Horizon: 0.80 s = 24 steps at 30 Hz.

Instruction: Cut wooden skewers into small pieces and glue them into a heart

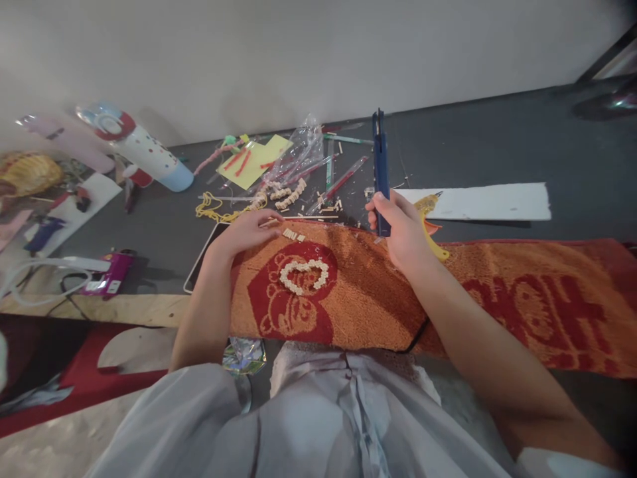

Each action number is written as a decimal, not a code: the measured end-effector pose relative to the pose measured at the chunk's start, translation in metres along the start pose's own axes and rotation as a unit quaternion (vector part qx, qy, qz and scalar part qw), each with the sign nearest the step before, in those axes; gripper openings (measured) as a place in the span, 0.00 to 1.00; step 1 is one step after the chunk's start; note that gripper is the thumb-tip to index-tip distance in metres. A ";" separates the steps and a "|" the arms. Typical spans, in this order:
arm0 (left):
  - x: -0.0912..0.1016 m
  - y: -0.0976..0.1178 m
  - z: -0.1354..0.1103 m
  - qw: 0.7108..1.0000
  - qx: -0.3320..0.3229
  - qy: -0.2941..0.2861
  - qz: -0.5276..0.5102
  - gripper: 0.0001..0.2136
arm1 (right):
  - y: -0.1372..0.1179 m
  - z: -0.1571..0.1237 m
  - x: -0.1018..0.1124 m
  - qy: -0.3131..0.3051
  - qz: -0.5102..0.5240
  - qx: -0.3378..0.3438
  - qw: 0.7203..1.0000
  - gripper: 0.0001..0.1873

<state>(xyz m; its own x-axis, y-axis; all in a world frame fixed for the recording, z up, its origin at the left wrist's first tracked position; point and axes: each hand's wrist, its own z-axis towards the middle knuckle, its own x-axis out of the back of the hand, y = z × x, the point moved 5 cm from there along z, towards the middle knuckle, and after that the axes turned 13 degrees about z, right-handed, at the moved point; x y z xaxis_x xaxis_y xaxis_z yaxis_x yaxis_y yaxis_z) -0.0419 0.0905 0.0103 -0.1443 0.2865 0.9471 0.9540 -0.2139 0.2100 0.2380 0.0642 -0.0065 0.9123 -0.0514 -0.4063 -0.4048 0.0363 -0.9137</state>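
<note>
My right hand (401, 226) is closed around the lower end of a long blue tool (381, 159) with a narrow dark slot at its far end; its exact kind is unclear. My left hand (251, 231) rests on the far edge of an orange and red towel (368, 299), fingers stretched out to the right. By its fingertips are a few short pale stick pieces (293, 234) and a thin stick (313, 217). Nearer me on the towel lies a heart-shaped outline (291, 269) built of small pale pieces.
Behind the hands lie clear plastic wrap (308, 143), yellow paper (253, 162), yellow string (213, 207) and scattered stick pieces. A white board (492, 201) and a yellow-handled tool (428, 211) sit right. A bottle (144, 153), phone (205, 255) and purple box (109, 272) are left.
</note>
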 end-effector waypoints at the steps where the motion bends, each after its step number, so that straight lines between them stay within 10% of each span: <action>1: 0.002 0.000 0.000 1.000 0.009 0.006 0.002 0.18 | 0.000 0.000 0.000 0.002 0.003 -0.002 1.000 0.22; 24: 0.014 -0.003 -0.021 0.997 0.022 0.041 0.062 0.10 | 0.009 0.000 -0.004 0.003 0.013 -0.025 1.000 0.23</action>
<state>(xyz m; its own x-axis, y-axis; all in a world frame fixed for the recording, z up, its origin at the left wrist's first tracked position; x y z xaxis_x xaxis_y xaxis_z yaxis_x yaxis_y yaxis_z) -0.0525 0.0752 0.0276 -0.0446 0.1827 0.9821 0.9763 -0.2006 0.0816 0.2304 0.0645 -0.0132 0.9012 -0.0564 -0.4297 -0.4310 -0.0128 -0.9023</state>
